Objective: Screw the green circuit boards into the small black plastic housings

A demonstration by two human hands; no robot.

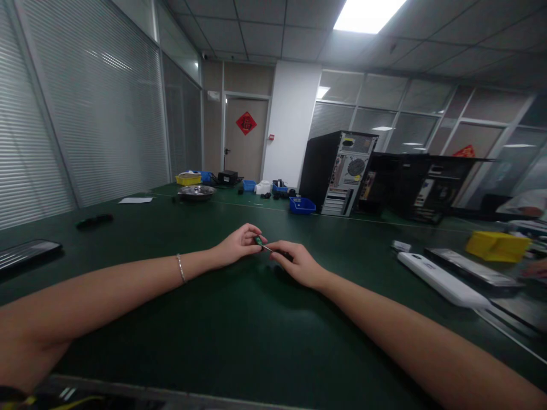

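Observation:
My left hand (pixel 237 245) pinches a small green circuit board (pixel 258 240) between thumb and fingers, just above the green tabletop (pixel 265 319). My right hand (pixel 299 263) is closed round a thin tool with a slim metal shaft (pixel 267 248), whose tip meets the near end of the board. The tool's handle is mostly hidden by my fingers, so its exact kind cannot be made out. Both hands are close together near the middle of the table.
To the right lie a white handheld device (pixel 442 279) with a cable, a flat metal-topped unit (pixel 474 270) and a yellow bin (pixel 498 246). Computer towers (pixel 339 173) and a blue bin (pixel 302 205) stand behind. A metal bowl (pixel 196 192) sits far left. Another person's sleeve (pixel 527 202) shows at right.

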